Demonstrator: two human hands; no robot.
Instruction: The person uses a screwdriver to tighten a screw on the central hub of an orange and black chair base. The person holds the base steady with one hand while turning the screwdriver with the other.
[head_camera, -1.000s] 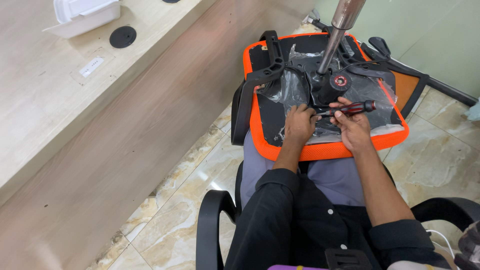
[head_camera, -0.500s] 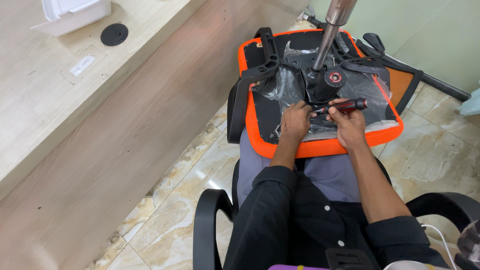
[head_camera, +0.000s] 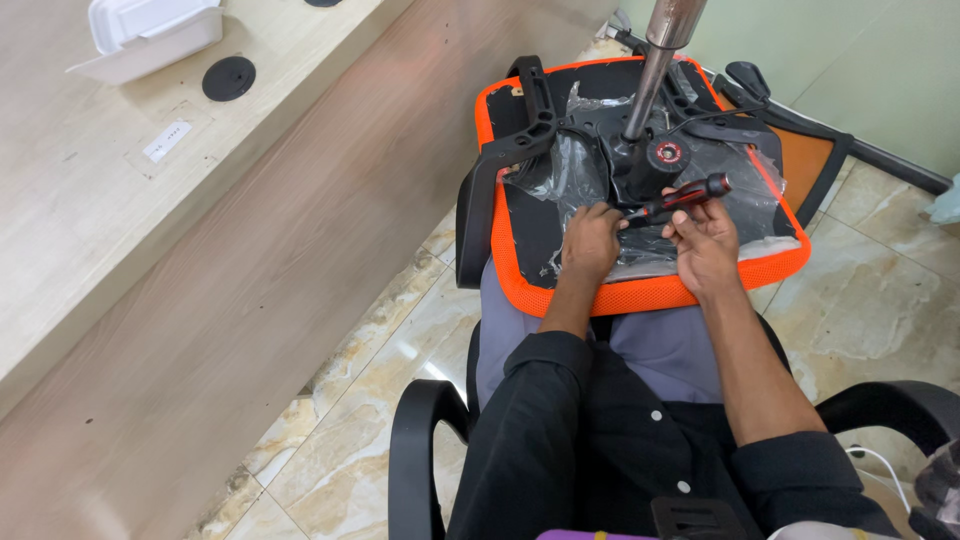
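On the person's lap lies an upturned orange chair seat (head_camera: 640, 295), its underside facing up and partly under clear plastic wrap (head_camera: 600, 180). The left hand (head_camera: 590, 240) presses flat on the wrap, fingers loosely curled, gripping nothing. The right hand (head_camera: 705, 240) closes around a red-and-black screwdriver (head_camera: 680, 199), aimed at the black mechanism (head_camera: 655, 165) below the metal post (head_camera: 655, 65); fastening looks unfinished.

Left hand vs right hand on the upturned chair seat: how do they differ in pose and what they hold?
The right hand grips a black-and-red screwdriver; the left hand holds no tool. The left hand lies palm down on the clear plastic wrap, fingers beside the screwdriver's tip end, while the right hand curls around the handle end. Both rest on the underside of the orange-edged seat, wrists toward the person.
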